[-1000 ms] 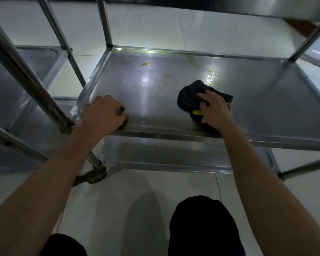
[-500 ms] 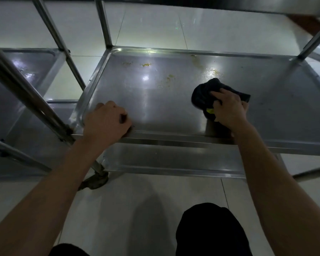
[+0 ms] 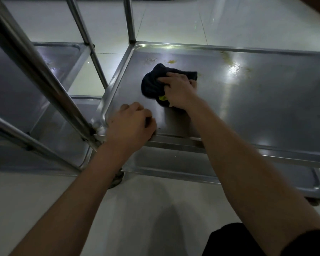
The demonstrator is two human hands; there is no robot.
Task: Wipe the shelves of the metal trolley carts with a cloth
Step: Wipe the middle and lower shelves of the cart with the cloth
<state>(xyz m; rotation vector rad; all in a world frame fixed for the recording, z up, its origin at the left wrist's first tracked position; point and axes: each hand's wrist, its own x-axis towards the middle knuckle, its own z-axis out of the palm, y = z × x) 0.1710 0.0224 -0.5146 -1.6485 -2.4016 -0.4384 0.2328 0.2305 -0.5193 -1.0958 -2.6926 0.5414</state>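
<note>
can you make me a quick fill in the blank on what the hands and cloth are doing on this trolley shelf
1. The right hand presses a dark ____ onto the metal shelf.
2. The left hand grips the shelf's ____ edge, by the corner post.
3. Yellowish stains lie on the shelf just ____ the cloth, toward the far rim.

Missing words: cloth; near; beyond
</note>
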